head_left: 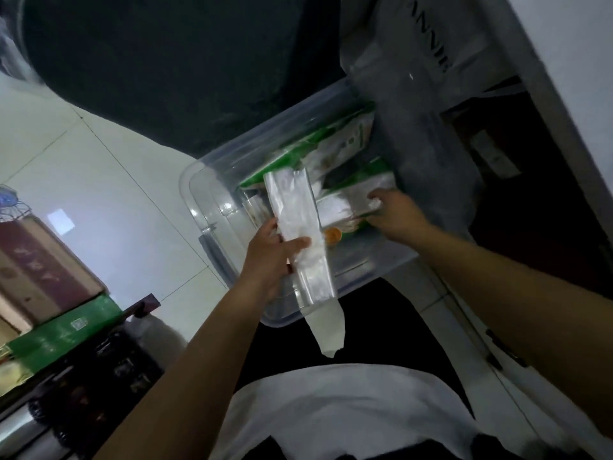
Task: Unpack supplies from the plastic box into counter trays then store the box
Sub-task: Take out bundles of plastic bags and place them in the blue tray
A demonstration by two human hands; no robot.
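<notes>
- Lifting supplies out is the step in hand, and your left hand (268,257) pinches a long clear sleeve (298,220), thumb across its front and fingers behind, held over the near side of the box (190,190).
- Your right hand (394,210) reaches into the box with its fingers bent down onto a pale packet (358,194); you cannot tell from this blurred view whether they have closed round it.
- Take that packet by its short end and get the thumb under it before you raise it, since slick film is likely to slide out of a shallow pinch.
- Grip the sleeve nearer its middle: its lower end hangs past the box rim and could fold or snag as you carry it.
- Lift straight up, clear of the wall, so the green packs (318,144) underneath are not dragged along.
- The box sits on the tiled floor (116,180) just in front of you, open, with supplies left inside; no counter tray shows, so judge the task as early.
- Count: one box, one sleeve in the left hand, one pale packet under the right.
- Green packs: at least two show, and more may lie beneath, hidden.
- A cardboard carton (39,270) stands well apart at the left.
</notes>
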